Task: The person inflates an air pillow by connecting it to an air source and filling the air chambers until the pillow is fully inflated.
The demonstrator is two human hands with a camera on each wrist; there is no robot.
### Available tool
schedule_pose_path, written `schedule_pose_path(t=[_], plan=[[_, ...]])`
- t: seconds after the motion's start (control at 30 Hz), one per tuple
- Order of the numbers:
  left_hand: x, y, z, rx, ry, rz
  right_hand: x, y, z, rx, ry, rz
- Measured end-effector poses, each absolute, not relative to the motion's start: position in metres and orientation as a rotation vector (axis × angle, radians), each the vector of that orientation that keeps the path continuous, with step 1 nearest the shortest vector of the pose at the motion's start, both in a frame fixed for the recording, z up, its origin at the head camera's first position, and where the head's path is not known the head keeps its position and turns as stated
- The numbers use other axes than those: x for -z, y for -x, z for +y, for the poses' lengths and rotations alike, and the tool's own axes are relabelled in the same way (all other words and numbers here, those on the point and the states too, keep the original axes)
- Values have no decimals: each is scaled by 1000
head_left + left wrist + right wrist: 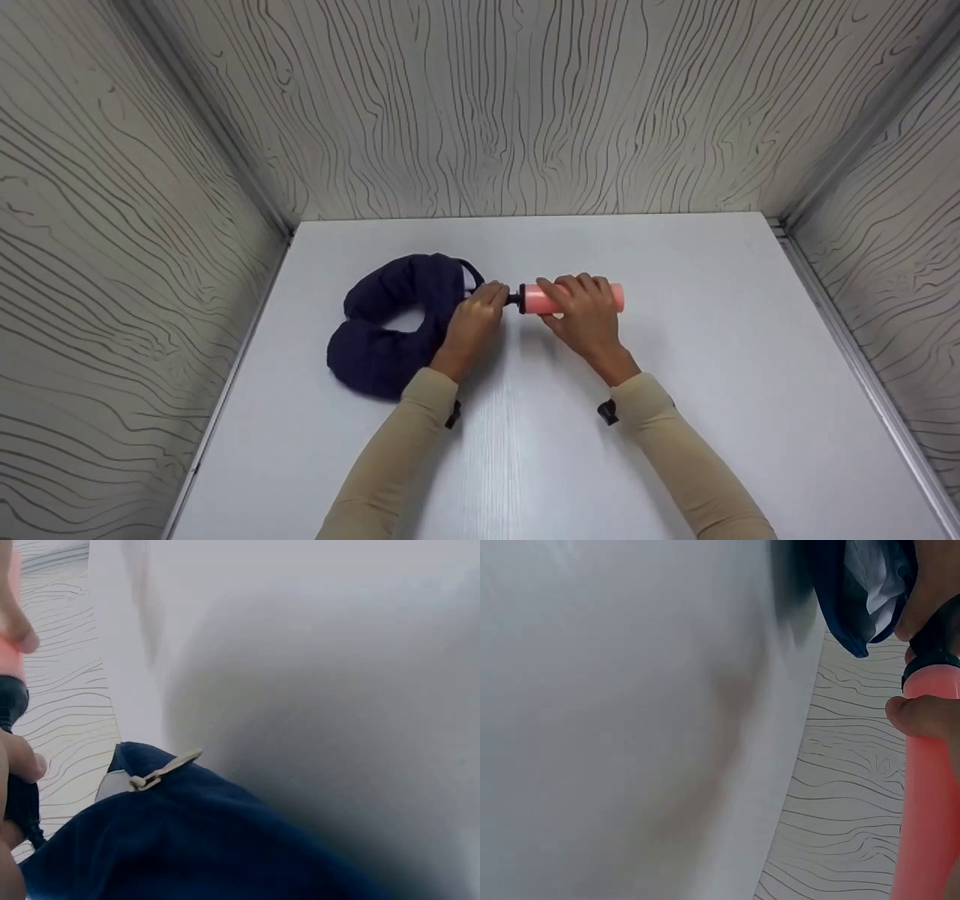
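Note:
A navy U-shaped neck pillow (379,364) lies on the white table, its curved back edge turned right. At that edge, the left hand (476,319) grips the black end piece (513,298) of a coral-pink hand pump (616,297). The right hand (589,319) is wrapped round the pump's pink barrel, which lies sideways above the table. In the left wrist view a pale zipper pull (166,769) hangs at the pillow's edge. White lining (871,581) shows inside the pillow's opening in the right wrist view. The left fingers hide where the black piece meets the pillow.
The white table (712,315) reaches back to a wood-grain patterned wall (517,112). Similar panels stand at left (90,262) and right, with metal rails at the table's sides. A dark loop (474,271) sticks out from the pillow's back edge.

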State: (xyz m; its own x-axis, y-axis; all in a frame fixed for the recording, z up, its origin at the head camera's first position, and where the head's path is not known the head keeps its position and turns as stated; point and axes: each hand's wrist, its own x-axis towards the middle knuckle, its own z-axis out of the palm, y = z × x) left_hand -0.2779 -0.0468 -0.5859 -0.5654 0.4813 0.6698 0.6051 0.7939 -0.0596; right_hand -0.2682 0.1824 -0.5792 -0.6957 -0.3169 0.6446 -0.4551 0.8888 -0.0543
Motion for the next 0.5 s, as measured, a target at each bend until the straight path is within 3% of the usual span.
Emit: schedule_pose_path(t=[0.5], plan=[[590,286,-60,231,828,-2204,577,270,205,-334,-564,-2372]])
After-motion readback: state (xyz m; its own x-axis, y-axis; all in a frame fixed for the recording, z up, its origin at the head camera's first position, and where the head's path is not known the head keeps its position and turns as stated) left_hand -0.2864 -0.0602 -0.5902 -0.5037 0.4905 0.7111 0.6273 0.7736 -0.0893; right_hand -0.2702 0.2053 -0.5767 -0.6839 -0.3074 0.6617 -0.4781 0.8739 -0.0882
